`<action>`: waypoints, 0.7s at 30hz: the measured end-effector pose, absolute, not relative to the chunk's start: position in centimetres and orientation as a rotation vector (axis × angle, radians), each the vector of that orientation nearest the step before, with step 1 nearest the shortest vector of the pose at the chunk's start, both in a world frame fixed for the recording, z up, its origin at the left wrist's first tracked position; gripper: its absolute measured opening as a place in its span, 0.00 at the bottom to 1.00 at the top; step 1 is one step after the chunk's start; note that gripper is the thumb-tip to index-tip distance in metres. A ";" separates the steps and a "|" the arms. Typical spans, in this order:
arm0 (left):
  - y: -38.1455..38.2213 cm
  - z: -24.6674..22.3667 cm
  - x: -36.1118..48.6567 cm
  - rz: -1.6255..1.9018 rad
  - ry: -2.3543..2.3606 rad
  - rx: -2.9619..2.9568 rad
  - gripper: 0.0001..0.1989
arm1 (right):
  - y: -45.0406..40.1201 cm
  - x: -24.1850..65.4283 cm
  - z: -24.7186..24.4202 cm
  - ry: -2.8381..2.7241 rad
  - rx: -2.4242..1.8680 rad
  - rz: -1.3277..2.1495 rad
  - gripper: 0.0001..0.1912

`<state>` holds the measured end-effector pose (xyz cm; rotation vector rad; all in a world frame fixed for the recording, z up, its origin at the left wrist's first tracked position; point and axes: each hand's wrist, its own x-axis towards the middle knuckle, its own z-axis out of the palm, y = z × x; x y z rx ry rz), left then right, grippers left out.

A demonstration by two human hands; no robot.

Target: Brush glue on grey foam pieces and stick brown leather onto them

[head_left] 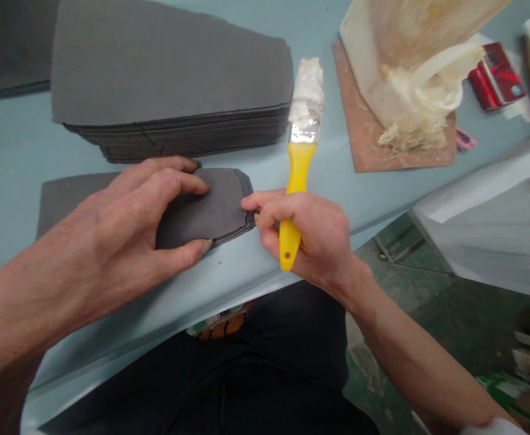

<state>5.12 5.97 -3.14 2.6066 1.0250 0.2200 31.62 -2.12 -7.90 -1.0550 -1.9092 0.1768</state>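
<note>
A small stack of dark grey sheets (222,202) lies near the table's front edge. Across it rests my left hand (133,211), fingers apart, with the thumb on the near edge and the fingers on top and at the far side. My right hand (312,235) is closed around the yellow handle of a paintbrush (297,169). The brush points away from me, its bristles coated in whitish paste. The fingertips of that same hand touch the right end of the small stack. Just behind stands a taller stack of grey sheets (169,66).
A whitish plastic container (383,66) with dried paste stands on a brown board (360,145) at the back right. Beyond it are a red packet (495,75) and a pink object (465,140). More grey sheets (11,45) lie at the far left. The table edge (383,214) slopes past my lap.
</note>
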 end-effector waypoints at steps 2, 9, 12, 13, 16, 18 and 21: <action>5.9 -3.1 5.2 0.215 1.033 2.612 0.31 | -2.1 31.7 -7.9 -1.919 -1.083 0.164 0.10; 5.8 -3.3 5.1 0.191 1.039 2.604 0.32 | -2.1 31.8 -7.9 -1.966 -0.997 0.209 0.09; 5.8 -3.2 5.1 0.188 1.024 2.605 0.30 | -2.1 31.9 -8.1 -1.949 -0.960 0.199 0.08; 5.8 -3.1 5.1 0.189 1.016 2.602 0.29 | -2.1 31.9 -8.2 -1.947 -0.940 0.194 0.08; 5.8 -3.1 5.3 0.213 1.009 2.593 0.29 | -2.2 31.9 -8.4 -1.955 -0.919 0.211 0.09; 5.9 -3.1 5.3 0.225 1.008 2.589 0.30 | -2.4 31.9 -8.4 -1.934 -0.932 0.251 0.10; 5.8 -3.2 5.4 0.216 1.020 2.591 0.30 | -2.5 31.9 -8.3 -1.910 -0.973 0.344 0.10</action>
